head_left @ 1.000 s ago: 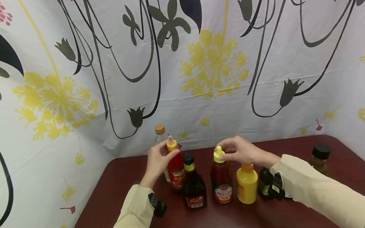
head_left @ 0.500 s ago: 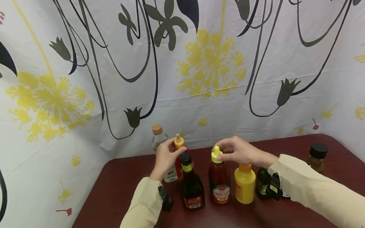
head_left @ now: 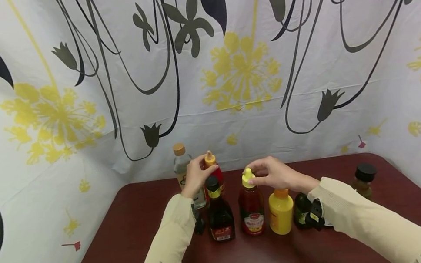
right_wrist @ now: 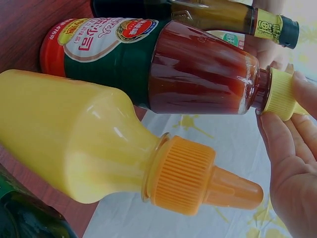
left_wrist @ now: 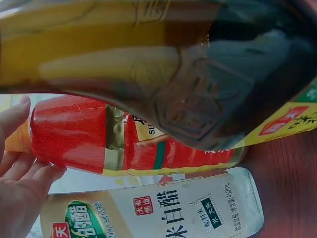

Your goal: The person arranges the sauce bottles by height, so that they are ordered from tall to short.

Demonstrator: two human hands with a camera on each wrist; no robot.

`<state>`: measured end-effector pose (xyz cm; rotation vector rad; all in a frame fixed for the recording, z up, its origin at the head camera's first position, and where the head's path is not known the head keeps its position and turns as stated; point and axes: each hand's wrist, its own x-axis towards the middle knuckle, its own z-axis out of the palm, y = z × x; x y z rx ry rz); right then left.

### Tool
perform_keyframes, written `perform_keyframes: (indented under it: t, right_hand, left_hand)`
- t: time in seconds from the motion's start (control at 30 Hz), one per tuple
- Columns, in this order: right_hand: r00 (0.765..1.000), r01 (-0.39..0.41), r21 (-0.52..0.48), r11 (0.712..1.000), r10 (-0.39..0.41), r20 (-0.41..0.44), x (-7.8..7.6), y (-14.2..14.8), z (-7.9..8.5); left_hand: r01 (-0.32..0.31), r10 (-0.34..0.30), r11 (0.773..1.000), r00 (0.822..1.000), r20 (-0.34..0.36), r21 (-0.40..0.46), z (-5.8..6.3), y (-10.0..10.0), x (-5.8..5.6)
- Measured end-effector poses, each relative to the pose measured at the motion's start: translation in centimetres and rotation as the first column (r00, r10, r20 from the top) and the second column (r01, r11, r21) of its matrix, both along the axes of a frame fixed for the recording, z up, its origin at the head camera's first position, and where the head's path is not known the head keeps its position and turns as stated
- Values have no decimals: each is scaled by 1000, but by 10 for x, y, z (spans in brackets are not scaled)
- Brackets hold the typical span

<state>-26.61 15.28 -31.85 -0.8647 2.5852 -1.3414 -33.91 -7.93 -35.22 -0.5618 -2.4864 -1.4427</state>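
My left hand (head_left: 195, 176) pinches the orange-yellow cap of a red sauce bottle (left_wrist: 74, 131), upright behind a dark sauce bottle (head_left: 221, 220) with a black cap. The dark bottle hides much of it in the head view. In the left wrist view, a clear vinegar bottle (left_wrist: 148, 215) with a white label stands beside the red one. With thumb and fingers, my right hand (head_left: 275, 173) holds the yellow cap (right_wrist: 280, 94) of a dark red sauce bottle (right_wrist: 203, 69) with a green label. That bottle stands between the dark bottle and a yellow squeeze bottle (head_left: 282, 212).
Right of the yellow bottle, a dark green bottle (head_left: 301, 210) is partly covered by the right wrist's camera. A black-lidded jar (head_left: 365, 178) stands behind the right sleeve. The bottles share a dark red table (head_left: 130, 246), with a flowered cloth (head_left: 127, 93) hanging behind it.
My left hand has carried the red sauce bottle to the right, behind the dark bottle, uncovering the vinegar bottle. My right hand keeps its hold on the yellow cap.
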Motion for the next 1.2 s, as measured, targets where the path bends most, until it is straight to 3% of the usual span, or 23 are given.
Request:
perform_keyframes:
  t: [0.47, 0.9, 1.2]
  right_hand:
    - [1000, 6, 2, 1000, -6, -5, 1, -2, 1]
    - [1000, 18, 8, 1000, -18, -7, 2, -1, 2]
    - [1000, 21, -5, 1000, -21, 0, 1, -1, -1]
  left_hand:
    - [-29, 29, 999, 1000, 1, 19, -2, 4, -5]
    - [-50, 51, 998, 998, 27, -36, 1, 7, -6]
    - [-22, 23, 999, 999, 46, -26, -1, 5, -7]
